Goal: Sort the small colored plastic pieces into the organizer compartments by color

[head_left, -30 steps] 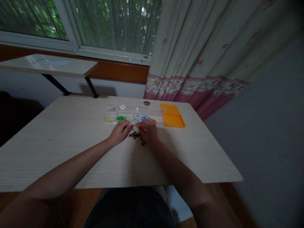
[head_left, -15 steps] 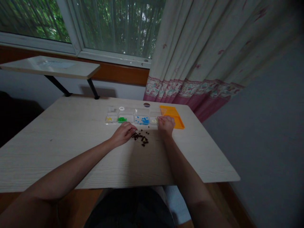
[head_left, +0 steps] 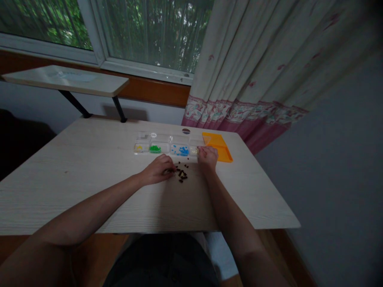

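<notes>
Small dark brown pieces [head_left: 182,174] lie in a loose pile on the table. My left hand [head_left: 160,169] rests at the pile's left side, its fingers curled round some of them. A clear compartment box [head_left: 165,148] with its lid raised stands behind the pile. From left to right it holds yellow bits [head_left: 139,148], green bits [head_left: 154,149], blue bits [head_left: 183,151] and pale bits [head_left: 194,151]. Over the rightmost compartment is my right hand [head_left: 208,158], fingers pinched together; whatever is between them is too small to make out.
An orange tray [head_left: 225,154] lies right of the clear box, partly behind my right hand. A raised shelf [head_left: 89,85] on black legs stands at the table's back left. The curtain [head_left: 239,107] hangs behind the table's back right edge.
My left hand has shifted right over the left part of the brown pile, covering pieces that showed before. My right hand stays at the rightmost compartment. The view has tilted slightly.
</notes>
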The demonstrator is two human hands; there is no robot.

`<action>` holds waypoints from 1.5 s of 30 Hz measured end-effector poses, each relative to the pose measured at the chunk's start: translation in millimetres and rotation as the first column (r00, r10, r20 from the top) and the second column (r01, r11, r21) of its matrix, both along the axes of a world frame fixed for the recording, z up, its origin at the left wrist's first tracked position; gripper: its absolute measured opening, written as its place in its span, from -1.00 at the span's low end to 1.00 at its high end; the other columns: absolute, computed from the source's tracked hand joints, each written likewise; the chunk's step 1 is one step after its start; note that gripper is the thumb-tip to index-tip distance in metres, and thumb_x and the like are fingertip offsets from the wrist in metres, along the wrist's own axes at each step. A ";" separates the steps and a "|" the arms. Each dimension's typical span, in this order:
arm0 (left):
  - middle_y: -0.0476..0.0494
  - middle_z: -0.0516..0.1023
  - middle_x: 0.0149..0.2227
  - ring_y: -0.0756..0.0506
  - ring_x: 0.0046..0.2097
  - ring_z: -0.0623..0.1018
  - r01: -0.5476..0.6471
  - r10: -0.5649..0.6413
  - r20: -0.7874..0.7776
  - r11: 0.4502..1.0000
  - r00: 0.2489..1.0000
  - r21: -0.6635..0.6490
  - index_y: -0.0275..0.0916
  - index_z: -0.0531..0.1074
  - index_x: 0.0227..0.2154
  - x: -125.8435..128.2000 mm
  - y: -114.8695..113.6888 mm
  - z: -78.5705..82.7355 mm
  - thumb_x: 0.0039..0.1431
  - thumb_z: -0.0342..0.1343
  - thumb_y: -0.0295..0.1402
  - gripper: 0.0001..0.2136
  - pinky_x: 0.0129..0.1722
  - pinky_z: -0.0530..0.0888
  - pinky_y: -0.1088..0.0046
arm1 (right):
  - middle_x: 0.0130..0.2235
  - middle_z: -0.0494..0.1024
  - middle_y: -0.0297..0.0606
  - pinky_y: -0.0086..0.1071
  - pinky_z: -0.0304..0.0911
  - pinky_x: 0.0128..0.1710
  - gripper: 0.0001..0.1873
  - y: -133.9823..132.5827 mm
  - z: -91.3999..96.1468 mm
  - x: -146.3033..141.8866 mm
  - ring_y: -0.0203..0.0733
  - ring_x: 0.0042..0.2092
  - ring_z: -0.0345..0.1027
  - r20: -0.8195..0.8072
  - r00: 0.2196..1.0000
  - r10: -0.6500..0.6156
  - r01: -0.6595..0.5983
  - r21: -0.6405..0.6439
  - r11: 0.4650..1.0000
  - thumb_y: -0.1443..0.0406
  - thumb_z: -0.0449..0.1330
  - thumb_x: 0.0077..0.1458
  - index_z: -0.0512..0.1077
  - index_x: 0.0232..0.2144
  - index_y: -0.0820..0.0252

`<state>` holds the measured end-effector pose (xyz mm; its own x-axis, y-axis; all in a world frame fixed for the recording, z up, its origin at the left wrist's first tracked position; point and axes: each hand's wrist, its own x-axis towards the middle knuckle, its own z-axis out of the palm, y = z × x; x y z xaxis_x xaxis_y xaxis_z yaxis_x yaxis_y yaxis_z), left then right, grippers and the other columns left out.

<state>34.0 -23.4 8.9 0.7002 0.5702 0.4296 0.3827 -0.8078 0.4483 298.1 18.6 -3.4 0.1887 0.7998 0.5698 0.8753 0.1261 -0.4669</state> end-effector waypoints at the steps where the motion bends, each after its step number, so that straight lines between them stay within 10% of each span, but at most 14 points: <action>1: -0.14 0.45 -0.21 -0.13 -0.11 0.40 0.018 -0.018 -0.022 1.000 1.000 0.008 -0.16 0.51 -0.22 0.0 -1.0 0.3 0.20 0.12 -0.21 -0.81 -0.04 0.32 0.29 | -0.21 0.55 -0.17 -0.25 0.05 -0.09 -0.68 -0.3 0.2 -0.8 -0.09 -0.11 0.24 -0.002 1.000 0.009 -0.009 0.001 1.000 0.18 0.05 0.22 0.58 -0.25 0.14; 22: -0.17 0.42 -0.24 -0.13 -0.13 0.35 -0.012 0.023 -0.119 0.995 0.993 0.098 -0.24 0.42 -0.28 2.8 -8.9 3.9 0.33 -0.06 -0.29 -0.80 -0.08 0.31 0.30 | -0.30 0.55 -0.20 -0.25 0.15 -0.09 -0.73 -1.7 0.6 -12.4 -0.14 -0.17 0.30 0.046 0.987 0.152 -0.155 0.085 0.984 0.20 0.10 0.22 0.58 -0.32 0.15; 29: -0.11 0.40 -0.33 -0.08 -0.22 0.38 -0.226 0.236 0.239 0.972 0.942 -0.069 -0.24 0.37 -0.33 -3.9 13.0 -10.7 0.34 -0.09 -0.23 -0.76 -0.14 0.31 0.32 | -0.30 0.58 -0.28 -0.28 0.21 -0.13 -0.80 -20.8 10.7 -47.3 -0.20 -0.21 0.36 0.117 0.772 0.625 -0.635 0.105 0.765 0.16 0.17 0.20 0.57 -0.26 0.06; 45: -0.06 0.33 -0.41 -0.05 -0.32 0.34 -0.257 0.330 0.300 0.931 0.895 -0.258 -0.25 0.34 -0.44 -5.4 11.7 -7.6 0.31 -0.06 -0.13 -0.68 -0.30 0.31 0.40 | -0.32 0.57 -0.31 -0.24 0.05 -0.09 -0.83 -43.4 14.8 -78.0 -0.19 -0.20 0.30 0.361 0.772 0.524 -0.582 0.068 0.811 0.23 0.13 0.24 0.53 -0.29 0.08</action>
